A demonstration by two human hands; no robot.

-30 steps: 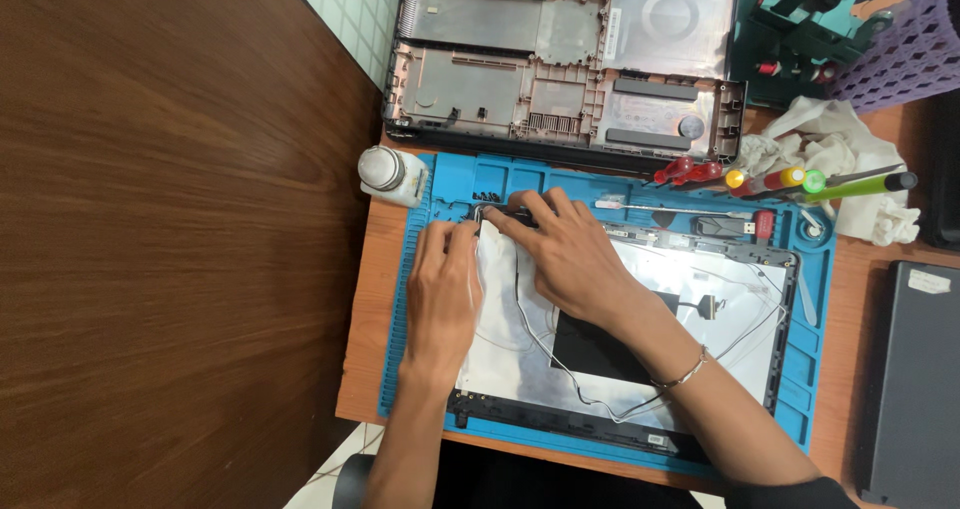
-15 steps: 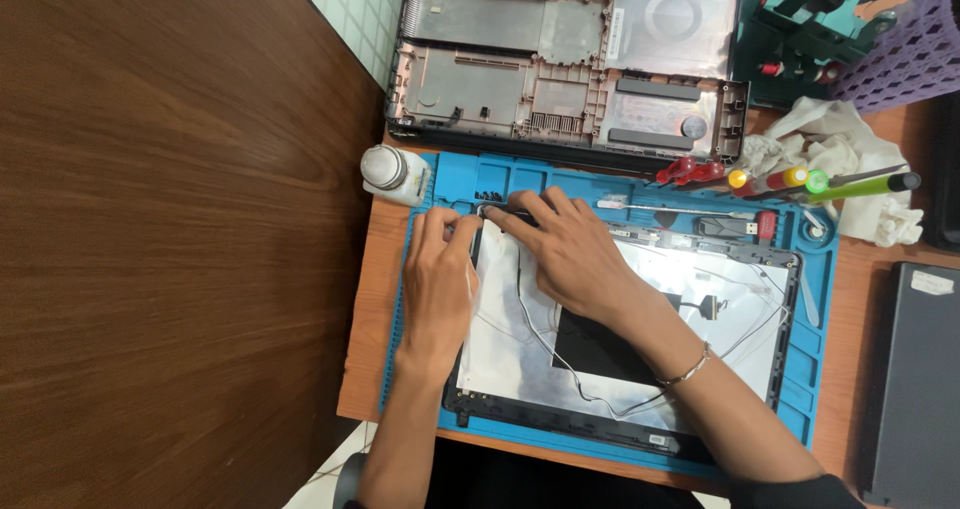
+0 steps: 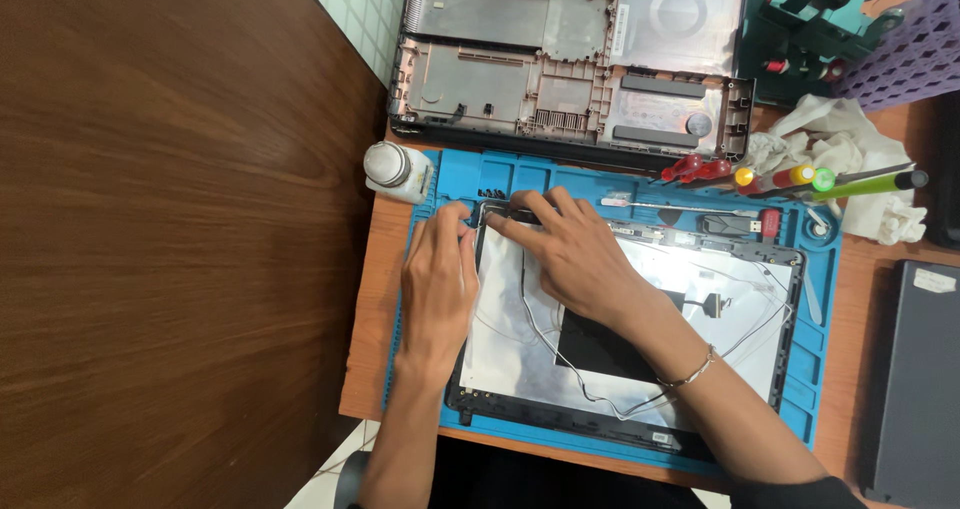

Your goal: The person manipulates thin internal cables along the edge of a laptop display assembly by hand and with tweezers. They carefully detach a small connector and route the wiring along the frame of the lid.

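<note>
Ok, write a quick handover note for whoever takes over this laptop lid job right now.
Left hand: flat on the laptop screen back cover, fingertips at its top-left corner.
Right hand: fingers pressing the same corner, holding no tool.
Cover lies inside-up on the blue repair mat; thin cables loop loose across it.
Laptop base shell sits open behind the mat; screwdrivers lie unused to the right.
Done: cover is bare. Left: corner work.
</note>
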